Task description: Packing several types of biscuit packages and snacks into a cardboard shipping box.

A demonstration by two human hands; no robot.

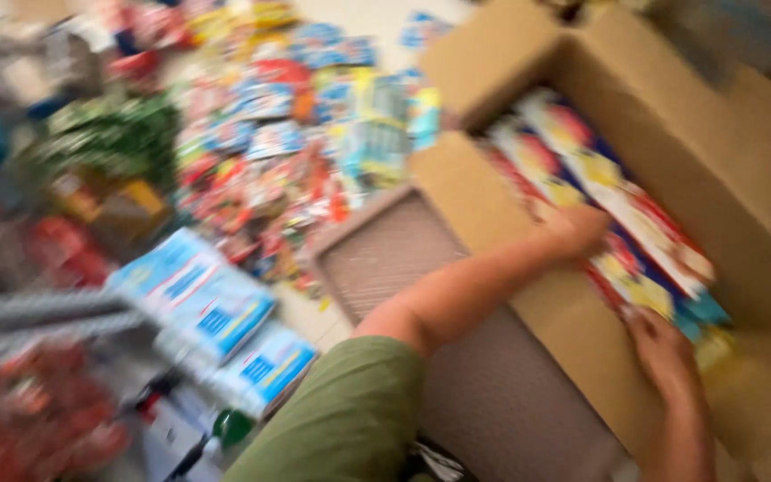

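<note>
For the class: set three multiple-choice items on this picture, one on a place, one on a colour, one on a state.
1. Where are both hands?
A. Inside the cardboard box
B. On the blue packs
C. On the floor mat

2. What colour is the sleeve?
A. Red
B. Green
C. White

3. How is the box?
A. Taped shut
B. Crushed flat
C. Open, with packets inside

Answers:
1 A: the left hand and right hand rest on the colourful packets in the cardboard box.
2 B: the sleeve is olive green.
3 C: its flaps stand open.
</note>
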